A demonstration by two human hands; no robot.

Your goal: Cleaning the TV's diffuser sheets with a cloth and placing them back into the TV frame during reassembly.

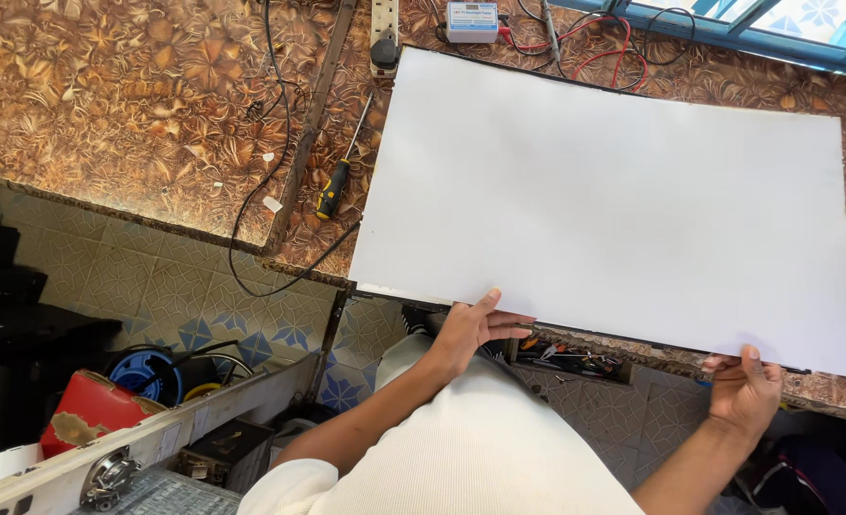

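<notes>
A large white rectangular sheet [604,200] lies over a dark flat panel on the brown patterned countertop [108,105]. My left hand [470,329] grips the sheet's near edge toward its left, thumb on top. At the near right corner my right hand [745,386] pinches the sheet, thumb on top as well. Only a thin dark edge of the panel shows beneath the sheet.
A yellow-and-black screwdriver [335,181] lies left of the sheet beside black cables [270,143]. A small blue-and-white device [471,21] with red and black leads sits at the back. A power strip [385,33] lies nearby. Below the counter: a red box [94,405], a blue reel [146,374].
</notes>
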